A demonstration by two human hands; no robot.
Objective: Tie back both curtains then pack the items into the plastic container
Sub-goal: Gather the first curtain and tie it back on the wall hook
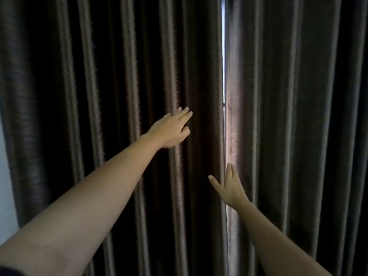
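Two dark brown pleated curtains fill the view and hang closed. The left curtain (pixel 111 80) and the right curtain (pixel 294 96) meet at a thin bright gap (pixel 223 62) right of centre. My left hand (pixel 171 130) reaches forward with fingers extended, flat against the folds of the left curtain, holding nothing. My right hand (pixel 231 186) is lower, fingers spread, its fingertips at the gap where the inner edge of the right curtain hangs. No tie-back, loose items or plastic container are in view.
A strip of pale wall (pixel 6 186) shows at the far left edge beside the left curtain. Daylight comes through the gap between the curtains.
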